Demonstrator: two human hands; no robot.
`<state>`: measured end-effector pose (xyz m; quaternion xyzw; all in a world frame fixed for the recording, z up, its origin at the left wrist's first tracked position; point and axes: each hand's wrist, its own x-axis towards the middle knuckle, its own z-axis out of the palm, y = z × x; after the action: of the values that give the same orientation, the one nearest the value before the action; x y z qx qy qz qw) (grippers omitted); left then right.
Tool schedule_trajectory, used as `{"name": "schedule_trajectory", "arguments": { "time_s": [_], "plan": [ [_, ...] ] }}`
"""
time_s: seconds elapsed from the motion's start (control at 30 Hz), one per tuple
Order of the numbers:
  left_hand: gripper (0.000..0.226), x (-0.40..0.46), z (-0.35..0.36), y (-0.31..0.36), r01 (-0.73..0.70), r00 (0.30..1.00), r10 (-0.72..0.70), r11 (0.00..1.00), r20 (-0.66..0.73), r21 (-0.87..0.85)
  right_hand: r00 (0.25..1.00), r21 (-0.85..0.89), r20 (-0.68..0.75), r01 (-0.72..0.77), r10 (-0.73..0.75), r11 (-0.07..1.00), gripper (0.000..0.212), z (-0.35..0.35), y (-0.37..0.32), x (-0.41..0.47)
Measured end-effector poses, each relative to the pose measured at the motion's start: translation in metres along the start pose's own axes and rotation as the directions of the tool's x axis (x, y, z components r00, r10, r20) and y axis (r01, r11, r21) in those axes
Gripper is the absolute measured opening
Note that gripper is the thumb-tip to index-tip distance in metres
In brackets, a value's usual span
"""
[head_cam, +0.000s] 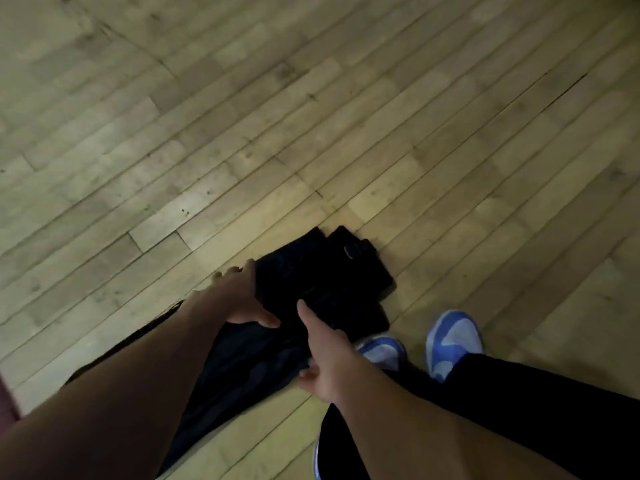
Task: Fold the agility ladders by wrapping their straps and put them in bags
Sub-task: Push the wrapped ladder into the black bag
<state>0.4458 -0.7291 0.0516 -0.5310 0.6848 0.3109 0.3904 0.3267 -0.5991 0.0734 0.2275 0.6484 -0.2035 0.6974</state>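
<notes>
A folded black bundle [332, 271], which I took for an agility ladder with its straps wrapped, lay on the wooden floor [311, 116] at lower centre of the frame, a small buckle [350, 251] showing on its top. Below and left of it spread one dark bag [249, 362], its fabric running toward the lower left corner. My left hand [242, 296] pressed on the bundle's left edge, fingers spread and fairly straight; my right hand [325, 355] hovered at the bag's edge, forefinger out toward the bundle, grasping nothing I could make out. By my judgement the folding looked done and the bagging was left. Counted: one bundle, one bag, two hands, two blue shoes [453, 337] at lower right. The dim light hid whether further ladders lay within the bundle.
</notes>
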Motion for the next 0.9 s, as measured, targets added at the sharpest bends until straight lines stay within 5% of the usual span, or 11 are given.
{"name": "schedule_trajectory", "arguments": {
  "time_s": [0.2,0.33,0.43,0.53,0.67,0.8,0.9],
  "plan": [
    [0.153,0.048,0.067,-0.006,0.073,0.992,-0.092,0.975,0.083,0.212,0.988,0.047,0.023,-0.152,0.151,0.987,0.114,0.024,0.011,0.083],
    [0.135,0.058,0.081,-0.013,-0.014,0.999,0.011,0.995,0.034,0.098,0.988,0.132,-0.037,-0.145,0.152,0.98,0.114,0.016,0.018,0.111],
    [0.092,0.057,0.068,-0.001,-0.013,0.994,0.027,0.99,0.103,-0.137,0.999,0.23,0.009,-0.049,0.049,0.972,0.122,0.018,0.008,0.11],
    [0.035,0.055,0.039,0.03,0.052,0.979,0.05,0.876,0.198,-0.48,0.991,0.311,0.048,0.102,-0.123,0.945,0.113,0.007,-0.03,0.101],
    [0.057,0.025,-0.03,0.083,-0.015,0.971,0.188,0.669,0.15,-0.744,0.938,0.283,0.071,0.307,-0.339,0.909,0.081,-0.029,-0.107,0.04],
    [0.032,-0.05,-0.133,0.159,-0.193,0.934,0.356,0.556,0.021,-0.808,0.82,0.214,-0.016,0.562,-0.573,0.799,0.088,-0.073,-0.182,-0.085],
    [0.043,-0.131,-0.246,0.219,-0.333,0.908,0.402,0.509,-0.123,-0.794,0.712,0.178,-0.02,0.693,-0.702,0.698,0.067,-0.103,-0.253,-0.228]
  ]
}}
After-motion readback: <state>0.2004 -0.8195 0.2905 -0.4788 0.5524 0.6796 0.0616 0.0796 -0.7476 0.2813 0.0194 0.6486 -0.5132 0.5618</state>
